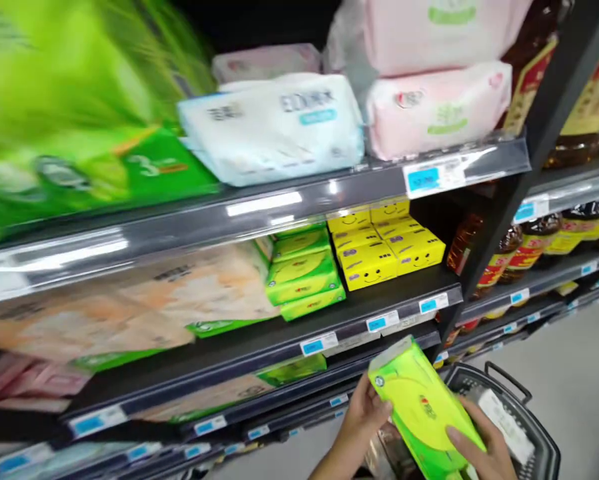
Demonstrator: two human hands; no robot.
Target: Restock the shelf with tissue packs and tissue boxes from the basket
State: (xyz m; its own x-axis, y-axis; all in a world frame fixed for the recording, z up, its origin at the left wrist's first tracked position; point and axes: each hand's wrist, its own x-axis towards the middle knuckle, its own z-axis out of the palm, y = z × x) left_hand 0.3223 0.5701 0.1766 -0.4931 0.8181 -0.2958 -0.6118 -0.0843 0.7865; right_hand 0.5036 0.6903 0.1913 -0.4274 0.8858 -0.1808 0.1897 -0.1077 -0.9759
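Left hand (363,415): fingers curled, gripping lower left edge of green packet (422,407). Right hand (482,443): fingers spread, pressed on packet's lower right side. Packet tilted between hands, upper end free, just below shelf (259,350), over basket (544,453). Risks: soft packet held low; a loosened grip could drop it onto basket rim or floor (572,393). Upper corner could catch shelf edge.

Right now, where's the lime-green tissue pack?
At the lower right of the head view, the lime-green plastic-wrapped tissue pack is held between the left hand and right hand, above a black mesh shopping basket.
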